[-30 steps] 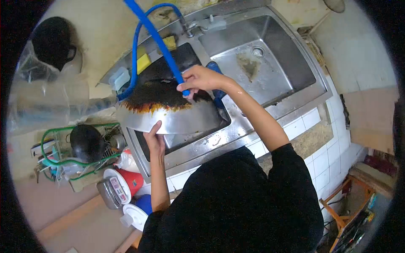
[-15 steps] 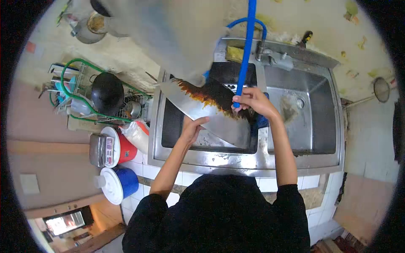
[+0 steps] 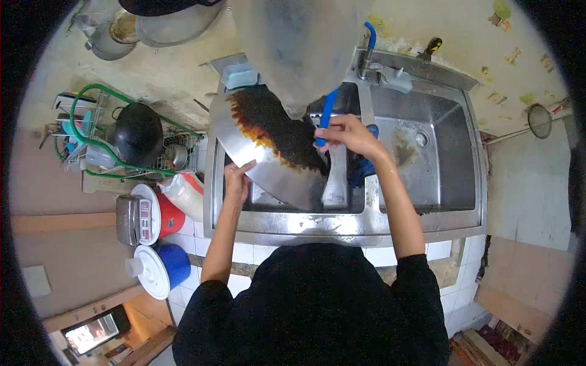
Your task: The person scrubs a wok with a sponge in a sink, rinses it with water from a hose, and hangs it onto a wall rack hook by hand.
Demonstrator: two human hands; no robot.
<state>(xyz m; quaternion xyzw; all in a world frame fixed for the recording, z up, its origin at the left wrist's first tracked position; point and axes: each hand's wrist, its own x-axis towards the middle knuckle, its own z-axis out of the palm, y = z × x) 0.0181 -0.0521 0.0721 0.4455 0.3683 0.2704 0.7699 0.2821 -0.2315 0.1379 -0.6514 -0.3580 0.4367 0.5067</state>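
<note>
Over the left sink basin (image 3: 342, 204), a large, thin silvery metal piece with a curved edge (image 3: 281, 180) is held tilted. A burnt black patch with a ragged brown-orange border (image 3: 268, 119) covers much of its face. My left hand (image 3: 237, 182) is closed on its near left edge, thumb on top. Above its right side, my right hand (image 3: 351, 135) pinches the end of a blue hose (image 3: 328, 110). Part of the hose and the metal's far side are hidden behind a blurred, whitish hanging object (image 3: 299, 49) close to the camera. Dark blue cloth (image 3: 364, 171) lies beside the basin divider.
The right sink basin (image 3: 406, 183) has a drain and brownish residue. A faucet (image 3: 364, 64) rises behind the divider. To the left are a dish rack (image 3: 101, 113) with a black wok (image 3: 139, 134), a red bucket (image 3: 171, 218) and a blue bucket (image 3: 177, 265).
The metal piece has moved left and tilted, showing more of the burnt patch. My right hand and the hose end have shifted left. The blurred hanging object now covers more of the hose.
</note>
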